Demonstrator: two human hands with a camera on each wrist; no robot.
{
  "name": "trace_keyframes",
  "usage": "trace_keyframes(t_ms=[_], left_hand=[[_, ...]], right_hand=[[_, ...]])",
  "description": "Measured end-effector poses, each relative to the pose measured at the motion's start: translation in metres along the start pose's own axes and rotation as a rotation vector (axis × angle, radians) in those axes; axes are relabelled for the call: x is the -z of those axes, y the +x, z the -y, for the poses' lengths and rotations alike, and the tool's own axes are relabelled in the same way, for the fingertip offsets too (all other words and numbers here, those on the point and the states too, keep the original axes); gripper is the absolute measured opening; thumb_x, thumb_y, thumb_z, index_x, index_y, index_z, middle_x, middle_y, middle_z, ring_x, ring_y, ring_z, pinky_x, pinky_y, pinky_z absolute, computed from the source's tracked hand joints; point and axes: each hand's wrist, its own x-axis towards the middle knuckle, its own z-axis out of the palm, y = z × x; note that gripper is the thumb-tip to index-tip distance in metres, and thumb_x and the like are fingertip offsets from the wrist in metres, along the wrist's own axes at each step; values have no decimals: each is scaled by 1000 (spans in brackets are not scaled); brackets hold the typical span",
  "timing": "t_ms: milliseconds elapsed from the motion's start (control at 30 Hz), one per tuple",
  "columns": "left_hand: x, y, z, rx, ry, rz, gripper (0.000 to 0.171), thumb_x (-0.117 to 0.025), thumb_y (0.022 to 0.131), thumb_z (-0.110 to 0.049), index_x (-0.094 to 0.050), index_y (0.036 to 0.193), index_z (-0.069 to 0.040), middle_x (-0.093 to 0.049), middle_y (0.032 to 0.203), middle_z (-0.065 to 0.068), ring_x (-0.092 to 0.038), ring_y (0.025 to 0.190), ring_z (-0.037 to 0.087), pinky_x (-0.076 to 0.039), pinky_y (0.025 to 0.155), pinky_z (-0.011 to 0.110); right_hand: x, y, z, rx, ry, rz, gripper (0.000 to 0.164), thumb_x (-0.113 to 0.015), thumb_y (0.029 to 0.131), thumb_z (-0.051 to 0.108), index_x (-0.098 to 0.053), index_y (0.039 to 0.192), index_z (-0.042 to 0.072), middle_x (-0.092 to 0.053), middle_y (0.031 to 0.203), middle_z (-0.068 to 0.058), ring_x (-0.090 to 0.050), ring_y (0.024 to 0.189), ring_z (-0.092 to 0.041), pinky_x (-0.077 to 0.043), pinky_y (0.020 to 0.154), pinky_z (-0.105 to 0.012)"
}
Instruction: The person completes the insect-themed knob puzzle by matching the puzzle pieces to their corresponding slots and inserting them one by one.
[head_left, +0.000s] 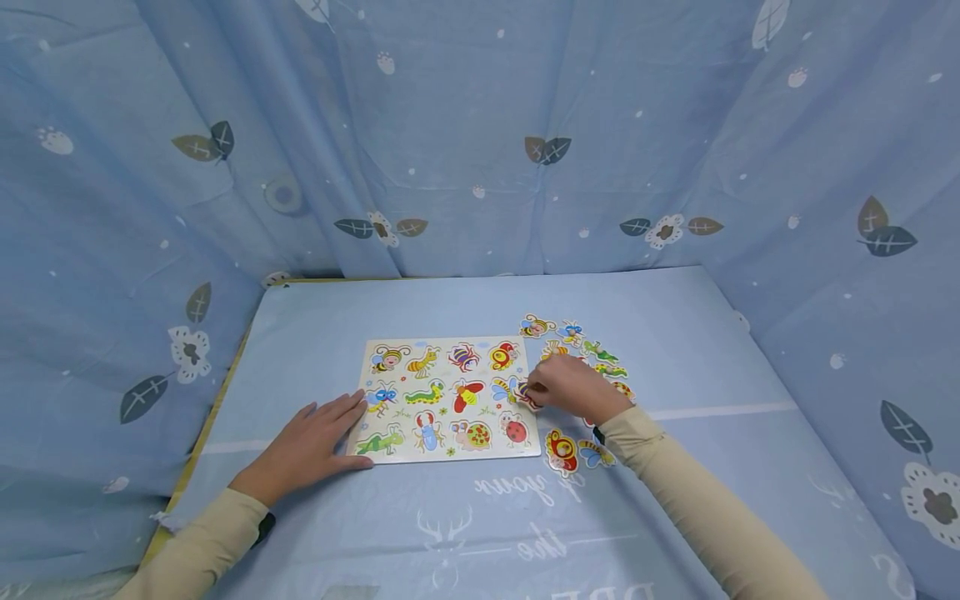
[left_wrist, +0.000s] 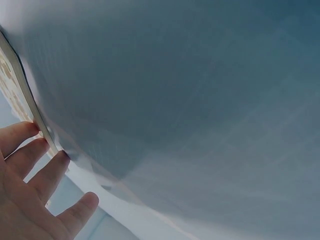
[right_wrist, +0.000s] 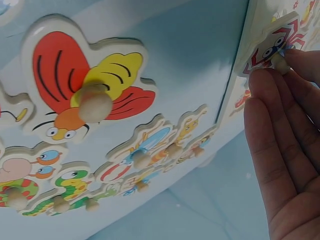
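Observation:
A flat insect puzzle board (head_left: 435,457) with several printed bugs lies on the table. My left hand (head_left: 315,437) rests at its left edge, fingers spread; in the left wrist view the fingertips of this hand (left_wrist: 30,195) touch the board's side. Over the board's right edge, my right hand (head_left: 573,387) pinches a spider puzzle piece (right_wrist: 265,47) by its wooden knob (right_wrist: 280,64). The piece is tilted in the right wrist view. Near that hand lies a red-and-yellow winged piece (right_wrist: 57,70) with a knob.
Right of the board lie several loose knobbed pieces, among them a bee (head_left: 536,326), a green grasshopper (head_left: 599,351), a red-and-yellow butterfly (head_left: 561,451) and a blue-winged insect (head_left: 596,454). A pale blue cloth (head_left: 322,312) covers the table; patterned curtains (head_left: 465,108) hang around it.

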Motion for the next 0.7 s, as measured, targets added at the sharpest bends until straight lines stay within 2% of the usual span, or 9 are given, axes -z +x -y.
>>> trace_keyframes(t_ms=[233, 400, 700], left_hand=[[-1, 1, -1, -18, -11, -12, 97, -72, 84, -69, -49, 154, -6, -46, 162, 11, -48, 146, 37, -40, 111, 70], [-3, 1, 0, -6, 0, -11, 98, -73, 83, -69, -49, 154, -6, -46, 162, 11, -48, 146, 36, -39, 112, 70], [-3, 0, 2, -10, -3, -12, 98, -71, 83, -71, -49, 154, -7, -46, 162, 10, -48, 146, 36, -40, 111, 69]], right_hand=[[1, 5, 2, 14, -19, 6, 26, -74, 93, 15, -70, 68, 22, -53, 59, 15, -38, 53, 1, -34, 54, -17], [2, 10, 4, 20, -9, 8, 30, -73, 93, 13, -66, 65, 22, -49, 58, 14, -36, 52, 0, -31, 53, -17], [2, 16, 8, 19, -16, 11, 27, -72, 92, 10, -68, 68, 20, -51, 59, 13, -36, 52, 0, -30, 53, -17]])
